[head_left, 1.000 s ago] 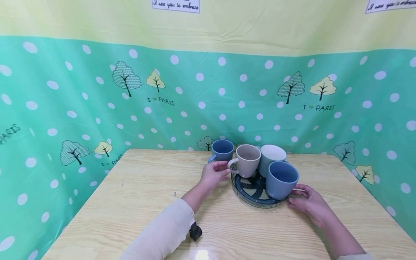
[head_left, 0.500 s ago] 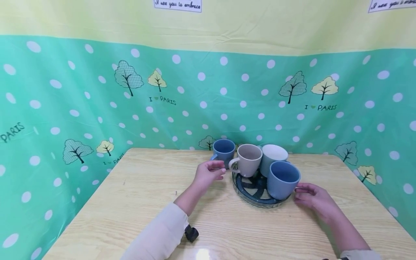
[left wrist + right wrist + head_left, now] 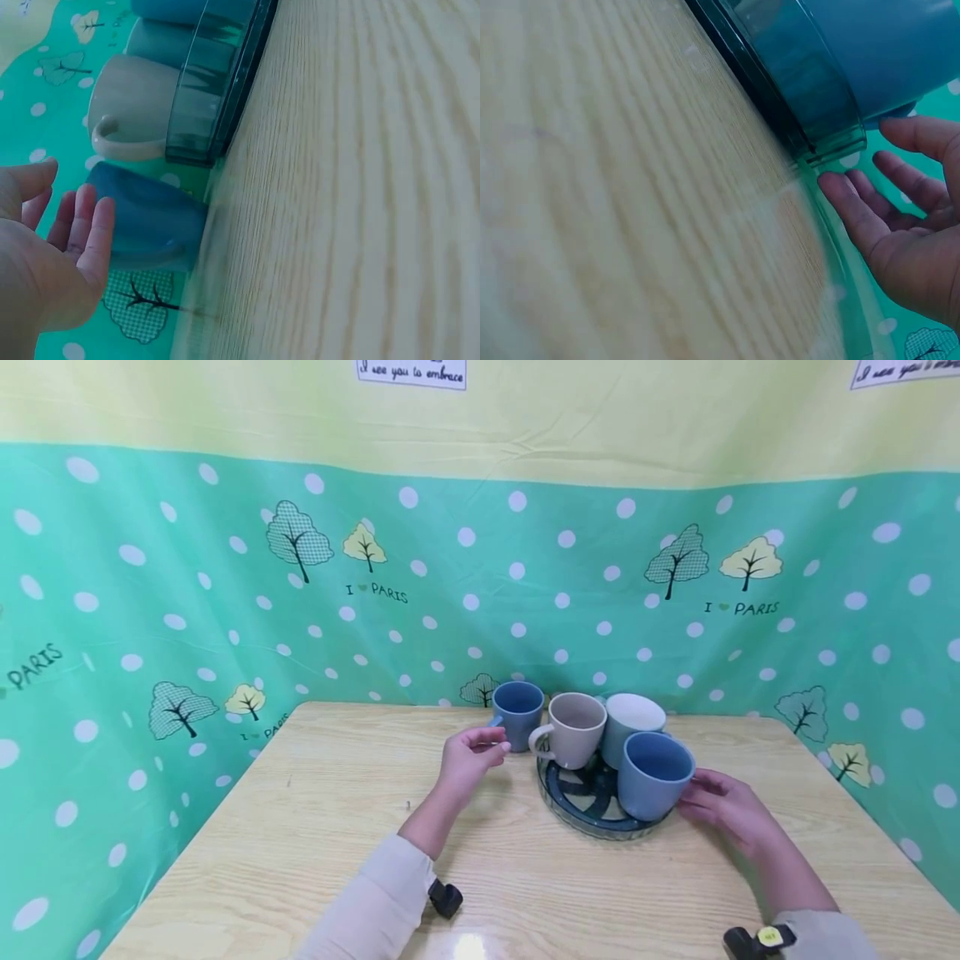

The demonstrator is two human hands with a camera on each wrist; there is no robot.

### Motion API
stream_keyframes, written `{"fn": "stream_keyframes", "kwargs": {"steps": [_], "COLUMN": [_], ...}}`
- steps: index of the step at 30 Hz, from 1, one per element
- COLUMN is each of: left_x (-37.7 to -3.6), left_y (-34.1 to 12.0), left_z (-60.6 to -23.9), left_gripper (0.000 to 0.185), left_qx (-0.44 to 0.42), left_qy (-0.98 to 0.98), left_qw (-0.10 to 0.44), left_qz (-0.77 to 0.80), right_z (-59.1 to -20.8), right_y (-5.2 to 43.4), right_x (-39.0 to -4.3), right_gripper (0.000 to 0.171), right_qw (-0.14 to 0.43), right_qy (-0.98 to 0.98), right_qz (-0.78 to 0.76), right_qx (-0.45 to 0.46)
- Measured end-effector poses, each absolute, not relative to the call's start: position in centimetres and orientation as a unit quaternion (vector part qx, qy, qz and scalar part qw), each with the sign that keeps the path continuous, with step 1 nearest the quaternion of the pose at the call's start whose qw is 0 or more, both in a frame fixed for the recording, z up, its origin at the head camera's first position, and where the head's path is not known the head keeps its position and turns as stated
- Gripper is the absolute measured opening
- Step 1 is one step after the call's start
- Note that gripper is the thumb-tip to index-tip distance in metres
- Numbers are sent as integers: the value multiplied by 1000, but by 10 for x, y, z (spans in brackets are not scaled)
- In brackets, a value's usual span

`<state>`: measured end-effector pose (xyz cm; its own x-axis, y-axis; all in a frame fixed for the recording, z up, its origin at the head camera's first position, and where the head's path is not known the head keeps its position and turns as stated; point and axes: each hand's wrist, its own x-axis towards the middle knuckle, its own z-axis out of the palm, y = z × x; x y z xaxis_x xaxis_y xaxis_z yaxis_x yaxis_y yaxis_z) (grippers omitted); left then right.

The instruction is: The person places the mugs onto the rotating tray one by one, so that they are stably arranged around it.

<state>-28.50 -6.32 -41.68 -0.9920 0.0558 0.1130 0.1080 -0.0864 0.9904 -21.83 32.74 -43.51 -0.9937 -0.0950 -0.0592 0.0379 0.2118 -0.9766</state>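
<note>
A round tray [image 3: 570,817] with a clear rim and dark spoked base bears a beige mug [image 3: 576,737], a pale-inside blue-grey mug [image 3: 619,743] and a blue mug [image 3: 651,792]. Another blue mug [image 3: 521,727] stands on the table just left of the tray. My left hand [image 3: 467,764] is beside that mug's handle, fingers relaxed, holding nothing; the left wrist view shows the mug [image 3: 154,217] just beyond the fingers. At the tray's right edge, my right hand [image 3: 731,810] hovers with loosely bent fingers. In the right wrist view its thumb is near the tray rim [image 3: 832,124].
The wooden table [image 3: 337,827] backs onto a green dotted cloth [image 3: 420,643] that also hangs at both sides. Black wrist devices sit on the left wrist [image 3: 446,898] and right wrist [image 3: 757,942].
My left hand has drawn back leftward from the beige mug's handle. The right hand has shifted slightly right, away from the tray's edge. The mugs and tray keep their places.
</note>
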Motion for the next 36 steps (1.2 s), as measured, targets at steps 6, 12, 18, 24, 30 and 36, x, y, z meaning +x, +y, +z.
{"fn": "stream_keyframes", "kwargs": {"steps": [6,12,18,24,30,36], "left_x": [-291,-296,-301,-308,-315,-321], "left_y": [-68,-71,-73,-75,-76,-77], "left_z": [-420,-421,-424,-429,-431,-435], "left_gripper": [34,25,24,30,42,46], "left_qx": [-47,-37,-23,-9,-19,-38], "left_qy": [-666,-669,-683,-696,-693,-687], "left_qw": [43,70,86,86,67,45], "left_qz": [-743,-739,-725,-713,-717,-724], "right_z": [-437,-439,-438,-438,-437,-437], "right_y": [330,331,330,330,330,330], "right_x": [-228,-237,-242,-249,-255,-257], "right_gripper": [64,64,62,55,52,44], "right_qw": [59,57,56,54,54,57], "right_qy": [786,797,805,801,799,785], "right_qz": [-615,-600,-590,-595,-599,-616], "right_qx": [-32,-33,-23,-29,-29,-27]}}
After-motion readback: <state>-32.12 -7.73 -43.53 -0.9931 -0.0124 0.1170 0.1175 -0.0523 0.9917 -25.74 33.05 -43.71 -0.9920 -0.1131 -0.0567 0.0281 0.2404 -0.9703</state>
